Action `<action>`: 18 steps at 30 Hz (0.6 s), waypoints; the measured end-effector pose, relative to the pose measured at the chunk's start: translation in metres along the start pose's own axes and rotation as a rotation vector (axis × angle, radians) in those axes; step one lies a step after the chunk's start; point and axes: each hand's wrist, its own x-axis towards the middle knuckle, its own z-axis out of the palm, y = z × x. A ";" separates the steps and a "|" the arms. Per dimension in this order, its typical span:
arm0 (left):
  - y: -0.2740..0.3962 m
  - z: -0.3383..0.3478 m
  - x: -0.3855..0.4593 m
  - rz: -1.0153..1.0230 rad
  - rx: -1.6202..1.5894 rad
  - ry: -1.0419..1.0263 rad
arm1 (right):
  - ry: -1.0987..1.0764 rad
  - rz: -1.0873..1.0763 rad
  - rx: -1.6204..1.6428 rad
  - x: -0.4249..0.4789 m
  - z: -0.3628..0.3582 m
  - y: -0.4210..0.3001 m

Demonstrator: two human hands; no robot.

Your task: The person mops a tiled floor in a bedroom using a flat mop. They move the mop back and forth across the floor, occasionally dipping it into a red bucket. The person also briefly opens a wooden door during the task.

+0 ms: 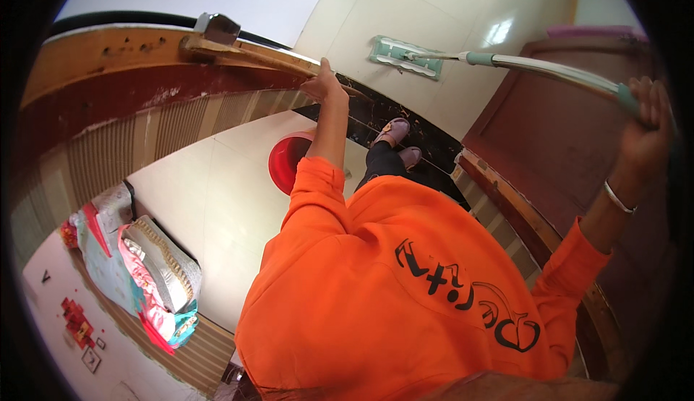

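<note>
My left hand (pixel 324 83) is at a thin wooden bar (pixel 265 60) along the left side of the door frame, its fingers closed around the bar and its thumb pointing up. My right hand (pixel 645 121), far to the right, grips the green grip of a flat mop's metal handle (pixel 547 68); its wrist wears a bangle. The handle reaches left to the green and white mop head (pixel 406 57), which lies on the pale tiled floor beyond the dark threshold. Between my arms are my orange sweatshirt and my feet in mauve shoes.
A red plastic basin (pixel 287 161) stands on the floor beside my left forearm. A metal fitting (pixel 218 28) is on the left door frame (pixel 124 48). A brown door panel (pixel 553 102) stands at right. Bags and cloths (pixel 157 271) lie at lower left, near the wall.
</note>
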 end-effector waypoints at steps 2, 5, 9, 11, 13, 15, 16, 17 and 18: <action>0.006 -0.001 0.011 -0.034 -0.051 -0.018 | -0.045 -0.078 -0.086 -0.005 0.004 -0.003; 0.009 -0.010 0.043 -0.066 -0.082 -0.085 | -0.030 -0.094 -0.008 -0.018 0.016 -0.003; -0.016 -0.018 0.047 -0.003 -0.100 -0.183 | -0.060 -0.122 0.124 -0.020 0.013 0.008; -0.027 -0.055 0.005 0.196 -0.011 -0.491 | -0.032 -0.132 0.083 -0.027 0.001 0.013; -0.038 -0.106 0.001 0.447 -0.136 -0.599 | -0.023 -0.235 -0.059 -0.036 0.004 0.011; -0.031 -0.157 -0.008 0.552 -0.213 -0.639 | -0.002 -0.348 -0.222 -0.041 0.001 0.008; -0.014 -0.187 -0.016 0.602 -0.228 -0.661 | 0.005 -0.355 -0.218 -0.039 -0.003 0.011; 0.005 -0.220 -0.023 0.651 -0.239 -0.678 | 0.009 -0.360 -0.211 -0.037 -0.006 0.014; 0.022 -0.254 -0.029 0.611 -0.246 -0.680 | 0.003 -0.298 -0.089 -0.031 -0.013 0.018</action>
